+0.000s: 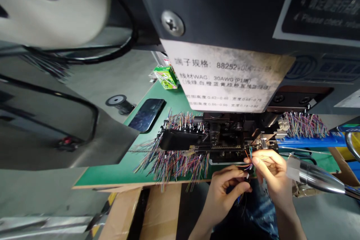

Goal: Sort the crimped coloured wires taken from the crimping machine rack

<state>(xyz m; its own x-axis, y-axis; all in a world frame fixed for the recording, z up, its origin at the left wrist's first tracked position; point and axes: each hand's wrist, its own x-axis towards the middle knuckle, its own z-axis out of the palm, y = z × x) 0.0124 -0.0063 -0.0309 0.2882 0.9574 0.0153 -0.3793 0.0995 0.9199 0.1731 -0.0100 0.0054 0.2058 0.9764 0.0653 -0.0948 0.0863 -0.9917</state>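
Note:
My right hand (274, 174) pinches a fan of thin coloured wires (248, 155) between thumb and fingers. Their loose ends, orange and green among them, point up at the lower tooling of the terminal crimping machine (215, 131). My left hand (229, 187) is just below and to the left, its fingers closed around the lower part of the same wires near a small white-and-dark piece. Some wire hangs under the left hand, and its far end is hidden. Both hands are close together in front of the table's near edge, under the machine's head.
Many cut wires (180, 165) lie heaped left of the machine, more wires (306, 124) at right. A phone (147, 115), green box (166, 77) and black spool (119, 103) are at left. A metal lamp arm (317, 175) stands beside my right hand. Cardboard (160, 210) sits below the green table (95, 176).

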